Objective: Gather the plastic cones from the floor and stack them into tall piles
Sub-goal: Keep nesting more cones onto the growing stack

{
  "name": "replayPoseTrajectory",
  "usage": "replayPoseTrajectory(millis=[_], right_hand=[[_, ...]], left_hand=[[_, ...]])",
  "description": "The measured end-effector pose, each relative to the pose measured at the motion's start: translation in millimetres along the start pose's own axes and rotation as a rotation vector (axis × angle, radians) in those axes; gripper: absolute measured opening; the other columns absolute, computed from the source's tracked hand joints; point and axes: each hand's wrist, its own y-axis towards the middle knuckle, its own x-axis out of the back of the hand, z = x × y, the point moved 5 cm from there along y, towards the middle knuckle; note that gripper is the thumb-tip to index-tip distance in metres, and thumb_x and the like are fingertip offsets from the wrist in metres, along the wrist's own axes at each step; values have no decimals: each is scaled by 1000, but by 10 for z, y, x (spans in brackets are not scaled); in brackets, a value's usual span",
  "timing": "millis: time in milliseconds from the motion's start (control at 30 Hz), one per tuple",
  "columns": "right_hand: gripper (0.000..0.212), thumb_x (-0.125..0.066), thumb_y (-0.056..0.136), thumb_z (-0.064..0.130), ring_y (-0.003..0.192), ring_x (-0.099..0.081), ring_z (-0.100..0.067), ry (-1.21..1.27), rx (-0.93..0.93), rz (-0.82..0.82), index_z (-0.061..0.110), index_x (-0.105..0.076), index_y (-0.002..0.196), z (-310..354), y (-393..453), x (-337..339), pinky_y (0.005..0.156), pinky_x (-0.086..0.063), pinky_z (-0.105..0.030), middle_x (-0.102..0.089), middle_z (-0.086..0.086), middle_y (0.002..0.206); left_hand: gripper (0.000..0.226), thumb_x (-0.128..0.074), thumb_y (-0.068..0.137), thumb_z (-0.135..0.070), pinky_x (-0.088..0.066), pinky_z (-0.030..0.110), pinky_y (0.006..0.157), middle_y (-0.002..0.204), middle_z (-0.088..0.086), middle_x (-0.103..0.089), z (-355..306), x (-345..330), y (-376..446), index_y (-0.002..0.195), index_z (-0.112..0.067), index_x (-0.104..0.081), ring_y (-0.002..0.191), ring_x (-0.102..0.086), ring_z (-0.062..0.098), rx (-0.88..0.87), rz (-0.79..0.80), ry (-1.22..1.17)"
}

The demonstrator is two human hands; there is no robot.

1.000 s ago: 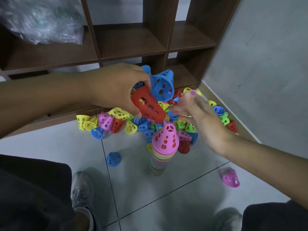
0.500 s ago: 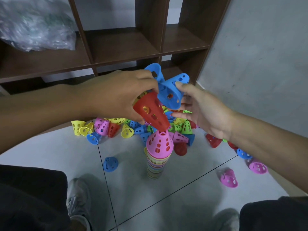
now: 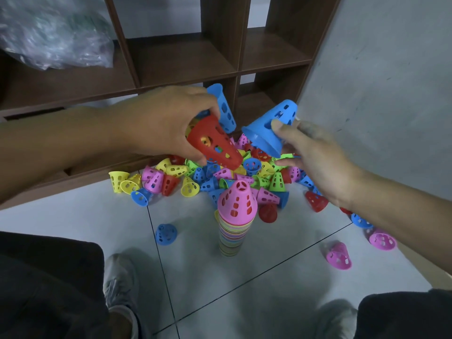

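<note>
— Nearest the camera, what lies on the floor (image 3: 244, 302)?
— Two grey shoes (image 3: 119, 282) and dark trouser legs (image 3: 46, 277) on pale tiles. Just ahead stands the tall striped stack (image 3: 233, 234), topped by a pink cone (image 3: 237, 201). A lone blue cone (image 3: 165, 234) sits to its left, two pink ones (image 3: 338, 256) to its right.
— And the hands?
— Above the stack, the left hand (image 3: 166, 123) grips a red cone (image 3: 215, 145) with other cones nested inside it, plus a blue cone (image 3: 223, 107) behind. The right hand (image 3: 315, 157) pinches another blue cone (image 3: 270, 129), thumb on its wall, rim tilted down-left.
— What blocks the view?
— Both forearms cover parts of the loose heap of cones (image 3: 220, 174) lying beyond the stack.
— Farther back?
— A brown wooden shelf unit (image 3: 183, 59), a clear plastic bag (image 3: 53, 33) on its left shelf, and a grey wall (image 3: 379, 81) at right.
</note>
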Motion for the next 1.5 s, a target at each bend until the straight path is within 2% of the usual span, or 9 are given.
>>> replayPoseTrajectory(millis=[167, 333, 467, 633, 767, 1000, 1133, 1267, 1500], right_hand=[[55, -67, 84, 60, 102, -69, -23, -170, 150, 114, 14, -63, 114, -46, -220, -154, 96, -53, -47, -70, -14, 110], [49, -64, 84, 60, 101, -68, -17, -255, 220, 110, 17, -59, 108, -112, -337, -260, 90, -53, -51, -70, -2, 101], [27, -70, 88, 40, 98, -64, -6, -350, 287, 113, 22, -60, 106, -77, -375, -273, 82, -56, -36, -68, 12, 96], [31, -67, 85, 51, 103, -58, 6, -635, 342, 186, 29, -59, 105, -99, -394, -312, 79, -41, -8, -63, 22, 100], [35, -57, 86, 64, 107, -53, 11, -716, 330, 266, 38, -55, 108, -136, -412, -369, 81, -35, 0, -58, 28, 106], [63, -54, 78, 66, 104, -62, 0, -411, 259, 203, 29, -51, 129, -35, -351, -364, 80, -57, -29, -65, 15, 110], [61, -59, 79, 62, 99, -64, 3, -333, 292, 154, 30, -51, 130, 92, -308, -362, 78, -53, -19, -69, 18, 101], [53, -61, 88, 58, 94, -69, -4, -409, 325, 149, 30, -51, 131, 124, -307, -381, 77, -61, -42, -70, 14, 109], [36, -55, 99, 43, 99, -67, -10, -485, 397, 36, 24, -54, 130, 154, -299, -320, 87, -54, -41, -71, 9, 110]], left_hand=[[84, -66, 56, -79, -46, 28, 80, 113, -9, -55, 164, 38, -47, 124, -30, -53, 99, -51, 11, 45, 16, 8], [80, -75, 60, -73, -50, 31, 80, 112, -7, -55, 268, -21, -72, 123, -30, -52, 96, -52, 14, 76, 75, 76], [79, -78, 62, -70, -54, 34, 81, 110, -7, -55, 302, -50, -80, 123, -30, -50, 96, -51, 13, 95, 116, 91], [83, -71, 57, -76, -50, 30, 78, 109, -8, -54, 314, 4, -95, 123, -29, -53, 92, -51, 12, 121, 88, 78], [83, -71, 57, -76, -40, 15, 68, 113, -8, -56, 277, 75, -106, 123, -29, -54, 82, -51, 1, 142, 51, -17], [79, -75, 59, -71, -39, 12, 71, 112, -11, -56, 84, 91, -80, 123, -30, -55, 86, -52, 4, 104, 14, -82], [81, -74, 61, -71, -38, 10, 73, 116, -12, -54, -24, 58, -26, 127, -30, -54, 95, -49, 5, 84, 8, -72], [80, -76, 61, -72, -37, 9, 77, 118, -12, -56, -122, -2, 23, 126, -31, -55, 101, -49, 4, 53, -17, -78], [86, -77, 54, -71, -37, 6, 70, 119, -15, -56, -120, 13, 31, 129, -33, -56, 90, -53, -6, 85, -42, -191]])
